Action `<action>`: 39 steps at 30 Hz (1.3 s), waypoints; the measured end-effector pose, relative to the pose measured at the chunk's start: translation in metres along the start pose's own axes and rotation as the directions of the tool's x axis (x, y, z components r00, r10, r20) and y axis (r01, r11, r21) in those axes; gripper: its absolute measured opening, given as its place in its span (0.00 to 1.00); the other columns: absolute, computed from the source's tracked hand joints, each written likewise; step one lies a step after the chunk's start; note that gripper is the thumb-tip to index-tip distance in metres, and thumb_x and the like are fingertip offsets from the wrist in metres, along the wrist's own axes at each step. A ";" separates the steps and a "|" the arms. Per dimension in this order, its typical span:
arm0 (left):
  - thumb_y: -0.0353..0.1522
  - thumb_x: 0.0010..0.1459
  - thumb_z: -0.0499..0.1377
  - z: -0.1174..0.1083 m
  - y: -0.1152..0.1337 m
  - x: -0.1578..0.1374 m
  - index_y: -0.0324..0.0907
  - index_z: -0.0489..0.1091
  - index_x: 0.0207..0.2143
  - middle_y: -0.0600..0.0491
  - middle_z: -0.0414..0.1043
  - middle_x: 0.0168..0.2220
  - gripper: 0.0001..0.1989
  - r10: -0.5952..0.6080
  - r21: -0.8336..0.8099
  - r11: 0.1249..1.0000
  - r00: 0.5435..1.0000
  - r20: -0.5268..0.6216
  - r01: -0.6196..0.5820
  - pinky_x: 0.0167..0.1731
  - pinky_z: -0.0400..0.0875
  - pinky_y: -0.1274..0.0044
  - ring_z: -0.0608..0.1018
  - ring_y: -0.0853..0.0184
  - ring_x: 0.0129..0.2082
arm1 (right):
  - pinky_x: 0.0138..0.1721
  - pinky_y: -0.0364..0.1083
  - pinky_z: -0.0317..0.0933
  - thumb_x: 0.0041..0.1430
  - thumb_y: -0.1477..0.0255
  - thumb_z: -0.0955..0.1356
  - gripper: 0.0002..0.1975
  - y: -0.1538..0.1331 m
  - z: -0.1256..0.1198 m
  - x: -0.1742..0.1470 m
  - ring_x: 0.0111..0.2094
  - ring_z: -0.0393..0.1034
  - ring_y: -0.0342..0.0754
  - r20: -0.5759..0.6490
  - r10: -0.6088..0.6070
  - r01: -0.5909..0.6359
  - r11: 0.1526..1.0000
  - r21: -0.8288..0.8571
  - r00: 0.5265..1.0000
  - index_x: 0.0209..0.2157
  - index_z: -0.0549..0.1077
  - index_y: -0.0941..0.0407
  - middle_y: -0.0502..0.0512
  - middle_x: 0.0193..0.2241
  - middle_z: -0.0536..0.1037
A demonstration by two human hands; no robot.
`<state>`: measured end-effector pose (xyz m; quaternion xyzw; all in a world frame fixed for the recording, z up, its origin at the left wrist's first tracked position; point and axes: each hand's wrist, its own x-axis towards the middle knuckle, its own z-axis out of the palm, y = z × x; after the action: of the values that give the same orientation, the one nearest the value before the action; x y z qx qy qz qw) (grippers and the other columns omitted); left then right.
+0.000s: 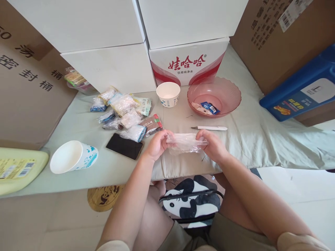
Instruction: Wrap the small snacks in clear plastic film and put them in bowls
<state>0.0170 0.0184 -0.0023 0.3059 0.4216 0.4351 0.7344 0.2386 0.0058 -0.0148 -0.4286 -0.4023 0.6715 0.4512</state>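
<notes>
A clear plastic bag (186,143) is stretched between my two hands above the front edge of the cloth-covered table. My left hand (159,143) pinches its left end, and my right hand (213,145) grips the right end. Whether anything lies inside the crinkled film, I cannot tell. Just beyond the bag rests a white pen-shaped tool (210,128) with a dark tip. To the left of my left hand lie a pile of small plastic-wrapped packets (128,111), a brown and red packet (151,124) and a black phone (125,145).
A pink scalloped bowl (229,99) holds a blue packet. One paper cup (169,97) stands beside it; another paper cup (87,157) lies tilted at left. White cartons (104,69) block the back. A blue jug (295,90) and a yellow-green bottle (23,170) flank the table.
</notes>
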 end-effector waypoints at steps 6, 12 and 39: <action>0.44 0.52 0.64 -0.004 -0.010 0.005 0.40 0.75 0.29 0.52 0.75 0.33 0.16 0.161 0.178 0.972 0.986 -0.031 -0.153 0.33 0.71 0.79 0.75 0.69 0.33 | 0.27 0.42 0.56 0.46 0.65 0.75 0.25 0.007 0.002 0.004 0.23 0.61 0.41 -0.132 -0.111 0.095 0.988 -0.119 0.985 0.44 0.63 0.50 0.42 0.24 0.68; 0.36 0.51 0.63 -0.006 -0.011 0.009 0.43 0.74 0.29 0.55 0.68 0.31 0.06 0.439 0.504 0.802 0.889 -0.134 -0.320 0.37 0.65 0.77 0.70 0.68 0.34 | 0.26 0.42 0.52 0.47 0.65 0.73 0.15 0.006 -0.001 0.005 0.23 0.56 0.40 -0.161 -0.183 0.139 0.957 -0.253 0.970 0.31 0.65 0.53 0.43 0.22 0.65; 0.39 0.45 0.72 0.031 -0.023 0.004 0.40 0.73 0.33 0.53 0.77 0.32 0.17 0.279 0.338 0.915 0.951 -0.130 -0.222 0.37 0.70 0.78 0.77 0.68 0.34 | 0.26 0.43 0.53 0.52 0.59 0.71 0.17 0.003 0.018 -0.002 0.23 0.55 0.41 -0.051 -0.201 0.185 0.958 -0.220 0.978 0.28 0.61 0.52 0.44 0.22 0.62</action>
<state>0.0546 0.0091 -0.0084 0.4328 0.5067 0.4770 0.5731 0.2211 -0.0002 -0.0113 -0.4576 -0.4953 0.5610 0.4802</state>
